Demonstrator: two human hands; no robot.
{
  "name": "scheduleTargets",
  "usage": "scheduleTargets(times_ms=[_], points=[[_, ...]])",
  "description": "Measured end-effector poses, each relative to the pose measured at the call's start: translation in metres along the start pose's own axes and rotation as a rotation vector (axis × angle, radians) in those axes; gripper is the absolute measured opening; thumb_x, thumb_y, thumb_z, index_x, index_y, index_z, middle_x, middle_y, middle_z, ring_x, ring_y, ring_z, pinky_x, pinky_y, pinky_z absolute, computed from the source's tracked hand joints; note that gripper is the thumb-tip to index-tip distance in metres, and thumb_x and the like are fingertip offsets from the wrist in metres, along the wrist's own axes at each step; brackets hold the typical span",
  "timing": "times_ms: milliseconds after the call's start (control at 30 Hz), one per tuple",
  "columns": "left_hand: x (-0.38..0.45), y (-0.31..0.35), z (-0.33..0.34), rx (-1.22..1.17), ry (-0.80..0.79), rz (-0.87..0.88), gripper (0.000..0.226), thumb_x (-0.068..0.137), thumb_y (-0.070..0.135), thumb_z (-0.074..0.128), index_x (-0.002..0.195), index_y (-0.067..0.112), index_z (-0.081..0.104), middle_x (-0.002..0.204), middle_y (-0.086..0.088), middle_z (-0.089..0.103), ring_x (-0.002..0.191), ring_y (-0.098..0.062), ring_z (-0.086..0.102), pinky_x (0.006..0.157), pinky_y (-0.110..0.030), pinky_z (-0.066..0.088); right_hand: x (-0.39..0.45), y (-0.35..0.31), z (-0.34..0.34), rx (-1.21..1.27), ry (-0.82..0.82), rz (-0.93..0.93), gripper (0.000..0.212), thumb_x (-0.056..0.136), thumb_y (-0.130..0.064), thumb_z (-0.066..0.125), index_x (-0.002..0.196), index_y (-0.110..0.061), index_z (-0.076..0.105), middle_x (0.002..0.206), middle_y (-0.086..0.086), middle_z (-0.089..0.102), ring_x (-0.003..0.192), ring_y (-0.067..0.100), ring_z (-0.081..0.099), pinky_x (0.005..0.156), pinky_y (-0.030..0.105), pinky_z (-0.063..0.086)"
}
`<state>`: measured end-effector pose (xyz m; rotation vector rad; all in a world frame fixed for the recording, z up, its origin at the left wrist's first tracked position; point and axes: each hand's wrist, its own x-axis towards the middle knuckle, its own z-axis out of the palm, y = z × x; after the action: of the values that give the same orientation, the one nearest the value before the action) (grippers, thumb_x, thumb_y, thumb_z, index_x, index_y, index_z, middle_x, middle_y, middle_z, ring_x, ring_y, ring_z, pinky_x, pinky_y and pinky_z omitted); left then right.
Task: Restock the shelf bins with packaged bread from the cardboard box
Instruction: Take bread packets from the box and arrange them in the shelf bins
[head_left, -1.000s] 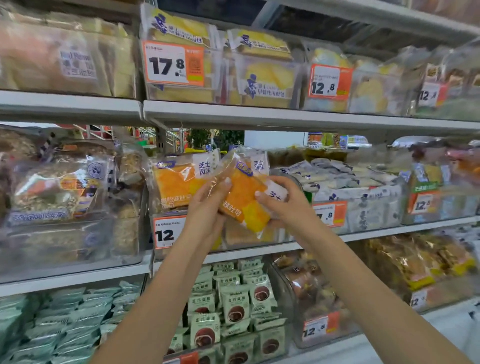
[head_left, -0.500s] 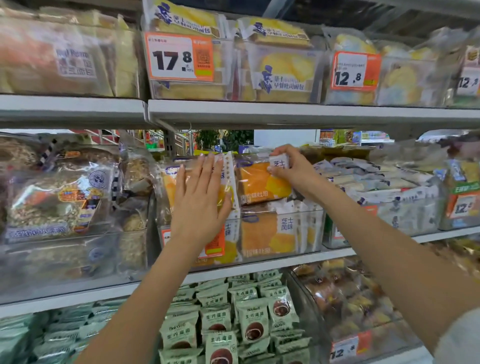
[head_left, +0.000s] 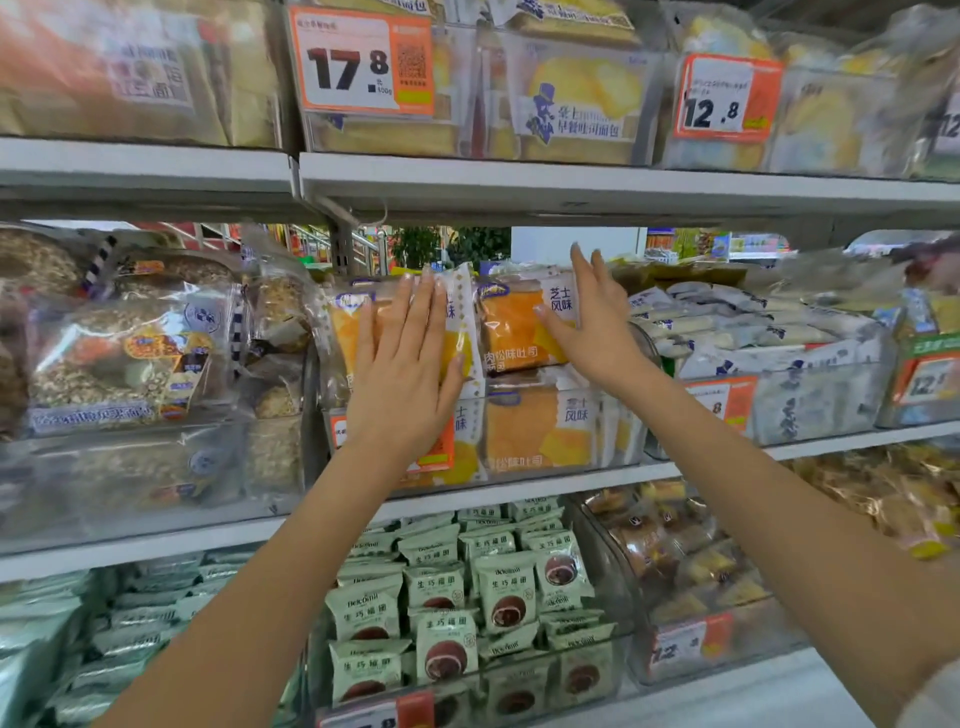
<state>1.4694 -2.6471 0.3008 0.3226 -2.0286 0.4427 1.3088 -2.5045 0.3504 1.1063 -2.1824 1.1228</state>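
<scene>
In the clear plastic shelf bin on the middle shelf, two orange packaged bread loaves top the stack. The left hand still lies flat, fingers straight, on the left orange bread package. The right hand has let go of the right orange bread package; its fingers now spread open against that package's right edge.

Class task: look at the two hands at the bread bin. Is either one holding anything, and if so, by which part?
Nothing is gripped. The left hand lies flat, fingers straight, on the front of one orange bread pack; the right hand is open against the neighbouring pack.
</scene>
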Motion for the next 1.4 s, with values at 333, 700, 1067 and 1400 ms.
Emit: scheduleTargets(times_ms=[333,700,1067,1400], points=[[-0.244,0.061,0.005,-0.134,-0.043,0.308,0.014,0.08,0.017,0.055,0.094,0.013,0.055,0.09,-0.006,0.067,0.086,-0.025,0.054,0.084,-0.042,0.038,-0.269,0.021,0.071,0.145,-0.163,-0.229,0.008,0.082,-0.007,0.042,0.085,-0.011,0.049,0.078,0.0,0.049,0.07,0.016,0.043,0.061,0.031,0.036],[-0.514,0.099,0.007,-0.17,-1.825,-0.718,0.029,0.096,0.025,0.044,0.119,0.015,0.058,0.12,-0.005,0.058,0.109,-0.023,0.057,0.084,-0.033,0.044,-0.482,0.096,0.205,-0.294,-1.91,0.411,0.05,0.097,-0.035,0.048,0.14,-0.01,0.042,0.142,0.01,0.044,0.116,0.026,0.051,0.09,0.033,0.042],[-0.625,0.084,0.037,-0.391,-2.037,-1.102,0.037,0.093,0.033,0.056,0.121,0.009,0.057,0.126,-0.012,0.057,0.112,-0.027,0.056,0.093,-0.03,0.044,-0.588,0.087,0.32,-0.001,-1.884,0.86,0.055,0.091,-0.024,0.06,0.14,-0.012,0.038,0.14,0.01,0.045,0.124,0.03,0.048,0.101,0.04,0.044],[-0.654,0.091,0.036,-0.443,-1.971,-1.228,0.071,0.07,0.046,0.071,0.132,0.018,0.053,0.142,-0.01,0.045,0.125,-0.028,0.048,0.106,-0.041,0.041,-0.626,0.079,0.332,0.395,-1.484,1.346,0.052,0.081,-0.018,0.073,0.129,-0.014,0.053,0.131,0.01,0.057,0.122,0.027,0.052,0.099,0.04,0.045]])
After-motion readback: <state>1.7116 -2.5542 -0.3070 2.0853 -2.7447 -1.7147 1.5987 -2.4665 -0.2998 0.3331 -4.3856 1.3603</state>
